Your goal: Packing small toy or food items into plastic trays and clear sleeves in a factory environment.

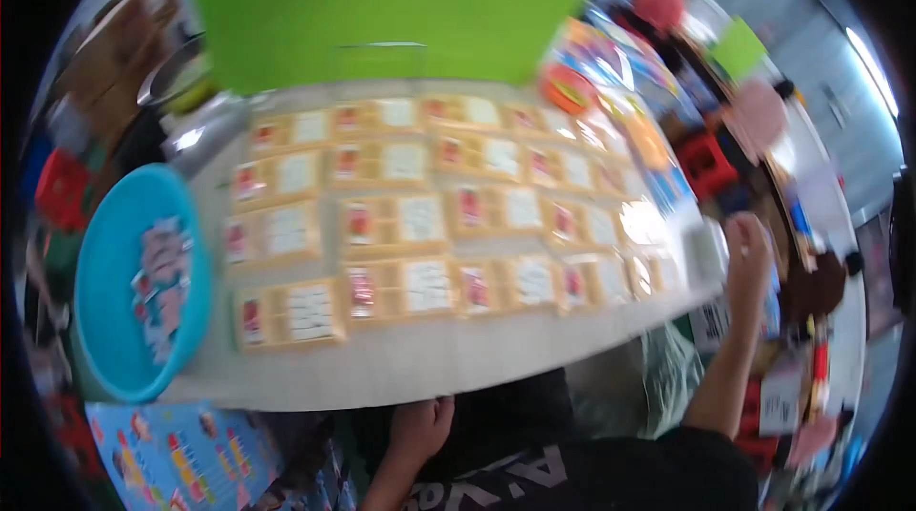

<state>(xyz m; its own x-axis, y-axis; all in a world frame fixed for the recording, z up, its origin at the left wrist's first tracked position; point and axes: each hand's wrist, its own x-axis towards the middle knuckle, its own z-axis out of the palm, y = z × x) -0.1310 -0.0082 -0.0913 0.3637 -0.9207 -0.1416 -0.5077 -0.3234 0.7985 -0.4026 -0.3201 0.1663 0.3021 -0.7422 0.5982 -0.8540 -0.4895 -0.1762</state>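
Note:
My left hand (420, 430) is by the near table edge, in front of my dark shirt, its fingers curled in; whatever it may hold is hidden. Out at the right end of the table, my right hand (749, 249) is raised with bent, closed fingers. Beside it stands a white object (706, 249), blurred, and I cannot tell if the fingers touch it. Rows of flat cream trays (396, 225) cover the pale table (401, 358). Each of the clearer trays bears a small red packet (363, 292) and a white segmented piece (427, 285).
A turquoise basin (95, 272) with pink and white packets (167, 272) stands at the left. A bright green panel (391, 5) rises behind the table. An orange round item (570, 88) and colourful packaging lie at the far right. Several people in pink caps (759, 120) sit beyond.

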